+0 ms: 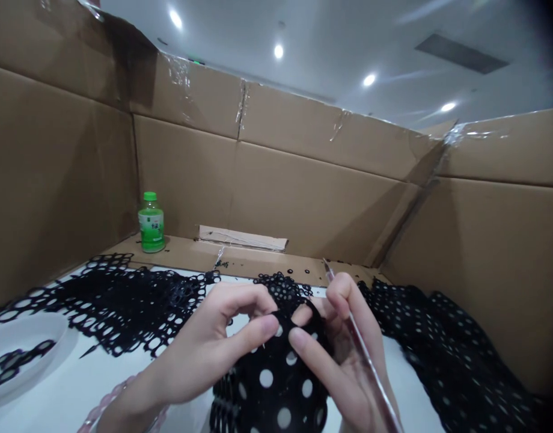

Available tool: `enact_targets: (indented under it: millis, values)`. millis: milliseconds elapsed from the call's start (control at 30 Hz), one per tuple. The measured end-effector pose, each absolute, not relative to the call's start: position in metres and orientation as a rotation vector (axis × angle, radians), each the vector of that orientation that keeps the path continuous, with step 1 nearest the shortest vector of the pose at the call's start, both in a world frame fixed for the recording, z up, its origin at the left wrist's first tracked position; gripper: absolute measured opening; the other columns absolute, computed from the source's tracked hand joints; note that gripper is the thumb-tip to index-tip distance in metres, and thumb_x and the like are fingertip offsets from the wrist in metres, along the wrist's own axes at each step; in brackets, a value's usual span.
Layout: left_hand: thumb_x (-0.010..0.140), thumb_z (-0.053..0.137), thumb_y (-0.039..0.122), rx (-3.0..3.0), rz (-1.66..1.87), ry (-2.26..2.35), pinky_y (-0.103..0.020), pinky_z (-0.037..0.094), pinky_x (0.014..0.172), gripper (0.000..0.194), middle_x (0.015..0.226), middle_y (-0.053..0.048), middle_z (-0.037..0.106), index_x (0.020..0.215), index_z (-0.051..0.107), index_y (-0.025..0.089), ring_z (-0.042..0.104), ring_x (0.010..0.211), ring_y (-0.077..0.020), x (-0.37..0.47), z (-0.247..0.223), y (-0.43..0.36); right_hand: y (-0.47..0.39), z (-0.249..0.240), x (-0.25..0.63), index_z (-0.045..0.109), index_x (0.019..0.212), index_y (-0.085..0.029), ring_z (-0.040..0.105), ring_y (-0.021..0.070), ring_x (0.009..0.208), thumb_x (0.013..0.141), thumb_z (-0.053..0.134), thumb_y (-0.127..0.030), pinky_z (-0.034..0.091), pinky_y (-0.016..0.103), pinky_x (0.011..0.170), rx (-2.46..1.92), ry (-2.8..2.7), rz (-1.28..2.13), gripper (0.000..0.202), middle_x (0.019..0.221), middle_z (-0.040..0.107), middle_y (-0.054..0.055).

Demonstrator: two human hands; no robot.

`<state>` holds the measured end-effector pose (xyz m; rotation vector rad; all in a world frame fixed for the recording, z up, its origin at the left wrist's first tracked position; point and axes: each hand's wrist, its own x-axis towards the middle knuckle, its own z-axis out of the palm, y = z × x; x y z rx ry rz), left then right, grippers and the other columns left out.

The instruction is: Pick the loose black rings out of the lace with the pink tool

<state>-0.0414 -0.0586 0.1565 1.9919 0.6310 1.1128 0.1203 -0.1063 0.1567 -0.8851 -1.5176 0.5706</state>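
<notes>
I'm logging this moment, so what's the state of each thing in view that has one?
Left hand, pinching dotted fabric
Right hand, on the fabric, gripping pen-like tool
Dotted fabric, held by both hands
Pen-like tool, tip up
Pink bracelet, around left wrist
Green bottle, upright, capped
White bowl, holding black ring pieces
Black mesh, spread out
Dotted cloth at right, heaped
Ceiling lights, lit

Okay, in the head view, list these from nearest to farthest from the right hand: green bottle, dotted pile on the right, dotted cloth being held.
1. Cloth: touching the right hand.
2. Pile: off to the hand's right.
3. Bottle: farther back, at left.
</notes>
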Motion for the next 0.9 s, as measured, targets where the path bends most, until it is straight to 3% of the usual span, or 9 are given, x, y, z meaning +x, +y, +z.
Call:
enact_targets:
  millis: [367, 633, 733, 833, 900]
  values:
    - [0.079, 0.054, 0.039, 1.66, 0.951, 0.516, -0.018, 0.029, 0.05, 0.026, 0.06, 0.004, 0.042, 0.067, 0.051, 0.016, 0.037, 0.056, -0.0083, -0.037, 0.155, -0.052, -0.106, 0.161, 0.117, 0.035, 0.081, -0.025, 0.055, 0.0124, 0.066, 0.071, 0.063, -0.02, 0.046, 0.025, 0.061, -0.886, -1.345, 0.771, 0.03, 0.072, 0.052, -0.003]
    - [0.081, 0.052, 0.04, 1.721, 1.011, 0.487, -0.019, 0.029, 0.049, 0.029, 0.059, 0.004, 0.039, 0.065, 0.049, 0.016, 0.036, 0.055, -0.0085, -0.039, 0.152, -0.048, -0.097, 0.161, 0.119, 0.026, 0.078, -0.025, 0.043, 0.0089, 0.055, 0.077, 0.059, -0.024, 0.036, 0.021, 0.052, -0.854, -1.453, 0.789, 0.033, 0.065, 0.05, -0.006]
    - [0.083, 0.051, 0.034, 1.877, 1.159, 0.596, -0.02, 0.036, 0.053, 0.022, 0.062, 0.002, 0.045, 0.068, 0.052, 0.017, 0.043, 0.059, -0.0101, -0.037, 0.151, -0.047, -0.095, 0.159, 0.117, 0.027, 0.077, -0.024, 0.047, 0.0092, 0.058, 0.076, 0.059, -0.022, 0.038, 0.02, 0.054, -0.87, -1.469, 0.648, 0.032, 0.067, 0.049, -0.005]
    - [0.078, 0.058, 0.021, 2.046, 1.585, 0.743, -0.023, 0.042, 0.065, 0.006, 0.075, -0.001, 0.055, 0.083, 0.057, 0.018, 0.051, 0.07, -0.013, -0.031, 0.148, -0.047, -0.095, 0.158, 0.112, 0.028, 0.075, -0.024, 0.051, 0.0102, 0.063, 0.076, 0.059, -0.019, 0.041, 0.021, 0.057, -0.882, -1.428, 0.541, 0.031, 0.068, 0.047, -0.005]
    - [0.076, 0.059, 0.012, 2.163, 1.791, 0.722, -0.023, 0.044, 0.067, 0.013, 0.08, -0.002, 0.059, 0.087, 0.06, 0.019, 0.054, 0.073, -0.0135, -0.028, 0.144, -0.046, -0.096, 0.157, 0.108, 0.029, 0.074, -0.024, 0.052, 0.011, 0.065, 0.075, 0.059, -0.017, 0.043, 0.021, 0.058, -0.914, -1.384, 0.49, 0.03, 0.068, 0.046, -0.004]
